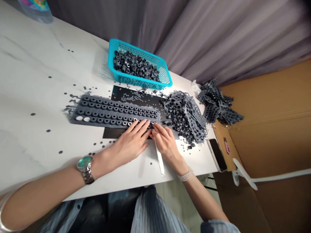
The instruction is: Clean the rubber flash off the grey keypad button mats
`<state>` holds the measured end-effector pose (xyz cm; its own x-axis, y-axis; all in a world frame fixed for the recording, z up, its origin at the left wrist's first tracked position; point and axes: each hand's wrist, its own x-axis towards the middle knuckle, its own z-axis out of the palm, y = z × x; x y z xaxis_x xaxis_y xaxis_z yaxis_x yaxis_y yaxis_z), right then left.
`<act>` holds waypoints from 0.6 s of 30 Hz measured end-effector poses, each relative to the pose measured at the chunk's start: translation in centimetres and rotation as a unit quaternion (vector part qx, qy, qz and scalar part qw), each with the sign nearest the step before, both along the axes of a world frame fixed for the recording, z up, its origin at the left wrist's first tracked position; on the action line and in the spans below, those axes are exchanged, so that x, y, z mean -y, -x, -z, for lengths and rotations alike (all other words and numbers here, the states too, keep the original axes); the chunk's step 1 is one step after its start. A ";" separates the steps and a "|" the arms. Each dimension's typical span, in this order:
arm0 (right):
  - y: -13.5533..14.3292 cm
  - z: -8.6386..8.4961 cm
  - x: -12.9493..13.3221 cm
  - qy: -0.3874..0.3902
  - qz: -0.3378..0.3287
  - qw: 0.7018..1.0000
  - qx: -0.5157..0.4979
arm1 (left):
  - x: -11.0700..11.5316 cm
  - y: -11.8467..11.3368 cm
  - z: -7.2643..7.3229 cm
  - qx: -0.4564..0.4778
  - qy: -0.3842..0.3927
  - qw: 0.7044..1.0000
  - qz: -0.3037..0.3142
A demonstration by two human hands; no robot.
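Observation:
A dark grey rubber sheet [109,109] with rows of round, ring-shaped parts lies flat, its right end on a black mat [121,93]. Two holes at its lower left show white. My left hand [130,142] rests palm down on the sheet's lower right edge, fingers stretched out. Beside it, my right hand [167,145] is closed around a thin white stick-like tool [159,159] that slants toward the table's front edge. The tool's tip is hidden under the fingers, at the sheet's lower right corner.
A blue basket [141,78] of small black rings stands behind the sheet. To the right lie loose rings [178,123], a perforated scrap sheet [194,116] and more crumpled scrap [216,102]. A phone [218,154] sits at the right edge. Small black discs [60,152] dot the table.

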<state>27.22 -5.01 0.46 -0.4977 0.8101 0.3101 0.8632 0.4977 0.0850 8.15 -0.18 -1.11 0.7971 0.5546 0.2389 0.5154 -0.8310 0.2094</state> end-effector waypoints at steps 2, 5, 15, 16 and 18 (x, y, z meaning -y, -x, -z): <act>0.1 0.0 -0.2 0.006 -0.006 1.000 0.015 | 0.0 0.0 0.1 0.007 0.003 1.000 0.001; 0.2 0.1 -0.4 0.017 -0.006 1.000 0.003 | 0.0 0.0 0.2 0.013 0.005 1.000 0.000; -1.5 0.7 0.0 -0.052 0.153 0.979 -0.127 | 0.1 0.1 0.0 0.012 0.013 1.000 -0.005; -1.6 0.8 0.0 -0.053 0.154 0.978 -0.130 | 0.1 0.1 0.0 0.013 0.013 1.000 -0.005; -1.6 0.7 0.2 -0.050 0.134 0.982 -0.123 | 0.1 0.1 0.0 0.015 0.012 1.000 -0.005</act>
